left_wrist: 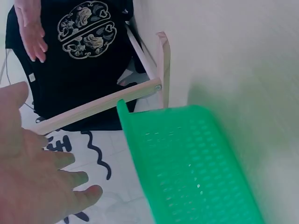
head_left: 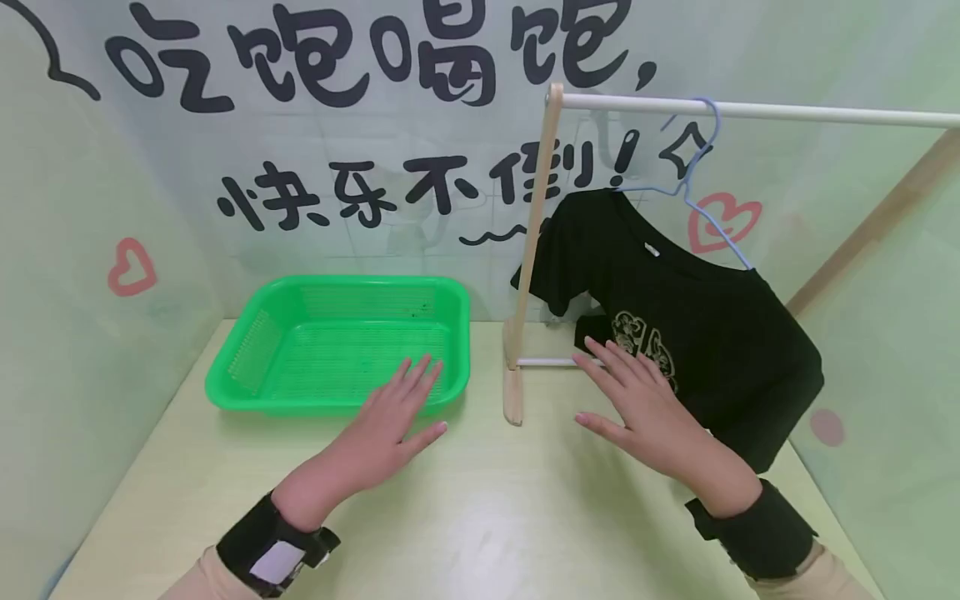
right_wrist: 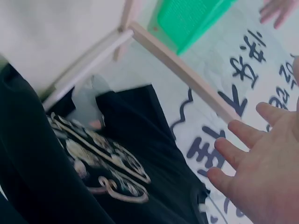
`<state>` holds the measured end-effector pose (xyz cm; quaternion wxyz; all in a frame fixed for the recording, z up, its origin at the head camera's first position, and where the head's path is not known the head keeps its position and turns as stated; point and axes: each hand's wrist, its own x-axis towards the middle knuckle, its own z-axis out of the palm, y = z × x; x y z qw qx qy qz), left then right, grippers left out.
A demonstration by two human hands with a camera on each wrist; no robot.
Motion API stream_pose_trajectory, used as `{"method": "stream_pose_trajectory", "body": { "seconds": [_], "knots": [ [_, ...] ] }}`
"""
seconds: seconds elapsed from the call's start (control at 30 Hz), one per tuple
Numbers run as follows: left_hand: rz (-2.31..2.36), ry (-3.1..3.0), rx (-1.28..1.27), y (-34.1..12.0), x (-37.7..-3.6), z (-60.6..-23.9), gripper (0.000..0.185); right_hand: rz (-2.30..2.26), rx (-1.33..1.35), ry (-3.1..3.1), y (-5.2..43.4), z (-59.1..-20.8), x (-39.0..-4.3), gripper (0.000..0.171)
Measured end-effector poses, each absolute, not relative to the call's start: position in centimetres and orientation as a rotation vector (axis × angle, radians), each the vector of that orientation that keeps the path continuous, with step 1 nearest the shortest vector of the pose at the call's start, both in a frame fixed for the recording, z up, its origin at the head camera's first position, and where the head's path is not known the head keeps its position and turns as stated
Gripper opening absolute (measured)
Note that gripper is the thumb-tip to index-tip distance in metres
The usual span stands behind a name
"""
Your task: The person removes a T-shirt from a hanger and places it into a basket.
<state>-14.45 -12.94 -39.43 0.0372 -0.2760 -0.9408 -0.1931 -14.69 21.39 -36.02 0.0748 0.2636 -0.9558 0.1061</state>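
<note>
A black T-shirt [head_left: 720, 333] with a pale embroidered emblem [left_wrist: 88, 30] hangs askew from a light blue hanger [head_left: 687, 187]. The hanger's hook goes over the white rail [head_left: 787, 113] of a rack. My right hand [head_left: 652, 412] is held in front of the shirt with fingers spread and nothing in them. In the right wrist view, those fingers [right_wrist: 240, 135] stand apart beside the shirt's neckline. My left hand [head_left: 382, 437], also spread and holding nothing, is near the front right corner of a green plastic basket [head_left: 262, 400], overlapping its rim in the head view.
The rack's wooden upright [head_left: 534, 225] stands on the pale table [head_left: 480, 517] between basket and shirt, with a low white crossbar [head_left: 551, 362] behind. A covering [head_left: 337, 242] with black lettering backs the table. Pale side walls close in left and right.
</note>
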Motion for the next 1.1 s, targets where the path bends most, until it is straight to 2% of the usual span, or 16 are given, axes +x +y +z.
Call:
{"method": "stream_pose_trajectory", "body": {
  "seconds": [0.27,0.6,0.83,1.1],
  "knots": [
    [-1.064,-2.805,-0.799,-11.6,-16.8,-40.0,0.068,0.353,0.719,-2.682,22.9,-32.7,-15.2,0.071],
    [-1.37,-2.667,-0.662,-8.5,-19.3,-41.4,0.067,0.487,0.418,-2.349,25.9,-28.4,-14.7,0.057],
    [-1.497,-2.606,-0.624,-5.8,-21.3,-41.7,0.064,0.538,0.133,-2.299,28.4,-27.8,-14.6,0.056],
    [-1.759,-2.473,-0.542,-3.1,-23.8,-40.8,0.069,0.577,-0.025,-2.438,29.8,-27.7,-14.6,0.054]
  ]
}}
